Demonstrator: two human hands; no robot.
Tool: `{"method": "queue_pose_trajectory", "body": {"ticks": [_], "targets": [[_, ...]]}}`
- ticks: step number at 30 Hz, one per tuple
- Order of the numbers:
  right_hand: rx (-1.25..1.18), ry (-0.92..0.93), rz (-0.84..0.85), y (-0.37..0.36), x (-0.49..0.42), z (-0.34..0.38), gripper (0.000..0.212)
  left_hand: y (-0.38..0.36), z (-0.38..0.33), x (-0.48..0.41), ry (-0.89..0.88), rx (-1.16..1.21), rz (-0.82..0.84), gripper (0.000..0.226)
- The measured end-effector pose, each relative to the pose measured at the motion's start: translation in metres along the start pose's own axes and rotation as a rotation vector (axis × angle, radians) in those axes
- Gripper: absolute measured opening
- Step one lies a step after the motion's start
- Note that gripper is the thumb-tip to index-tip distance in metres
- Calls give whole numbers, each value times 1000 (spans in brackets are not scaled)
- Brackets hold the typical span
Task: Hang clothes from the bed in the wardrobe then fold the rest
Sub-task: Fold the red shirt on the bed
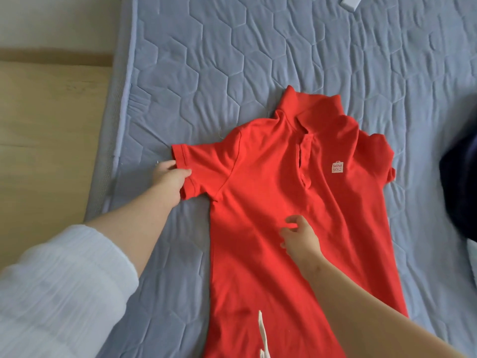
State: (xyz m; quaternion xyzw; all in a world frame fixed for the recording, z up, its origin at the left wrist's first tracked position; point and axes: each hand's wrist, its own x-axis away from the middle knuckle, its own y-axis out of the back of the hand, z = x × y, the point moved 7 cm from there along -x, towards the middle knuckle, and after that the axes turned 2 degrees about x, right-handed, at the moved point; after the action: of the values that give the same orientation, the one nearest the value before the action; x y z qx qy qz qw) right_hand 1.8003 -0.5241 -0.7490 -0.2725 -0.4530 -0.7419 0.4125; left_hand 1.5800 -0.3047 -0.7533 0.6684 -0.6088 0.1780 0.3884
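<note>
My left hand (170,177) pinches the red polo (258,182) by its sleeve, right hand (300,237) loose-fingered over its front; I'd fold inward, flat.

The left arm, in a white crinkled fabric sleeve (59,288) down to the elbow, reaches forward from the lower left, its forearm bare. The left grip (169,177) pinches the cuff of a red cotton polo shirt (271,164), thumb on top. The bare right forearm comes in from the lower right. The right grip (299,239) is over the shirt's front, fingers loosely curled, holding nothing.
</note>
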Motion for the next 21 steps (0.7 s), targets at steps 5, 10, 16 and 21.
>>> {"method": "queue_pose_trajectory", "body": {"ticks": [5, 10, 16, 21], "targets": [[18, -12, 8, 3, -4, -4, 26, 6, -13, 0, -187, -253, -274, 49], [91, 55, -67, 36, -16, 14, 31, -32, -46, 29, -384, -780, -378, 70], [231, 44, -452, 122, -38, 21, 33, -154, -55, 70, -672, -809, 122, 39], [-12, -59, -698, 193, -71, 7, 37, -245, -29, 106, -632, -762, 448, 33]]}}
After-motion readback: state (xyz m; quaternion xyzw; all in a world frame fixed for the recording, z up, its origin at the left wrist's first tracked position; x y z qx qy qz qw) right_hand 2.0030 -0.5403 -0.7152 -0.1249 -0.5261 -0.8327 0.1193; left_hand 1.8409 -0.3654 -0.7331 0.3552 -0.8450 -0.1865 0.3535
